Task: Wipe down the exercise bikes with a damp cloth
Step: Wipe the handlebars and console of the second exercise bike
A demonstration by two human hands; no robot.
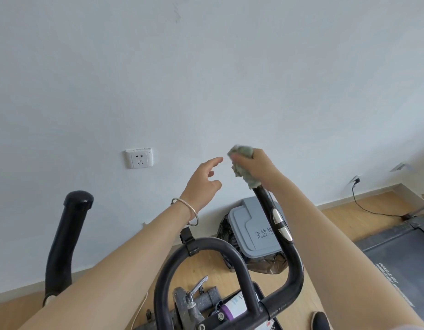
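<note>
Room: pale wall [206,67], wood floor.
Right hand [259,166]: cloth [242,152] gripped round handlebar [264,200] tip.
Left hand [201,182]: spread, free.
Advice: cloth best twisted downward.

A home workout corner in a plain room.

I stood at an exercise bike [213,240] with a treadmill [401,253] just to my right. Both stood on a light wood floor [349,217] by a bare white wall [206,67] with a household socket [139,158]. A grey lidded bin [253,225], printed "Home", sat against the skirting.
</note>
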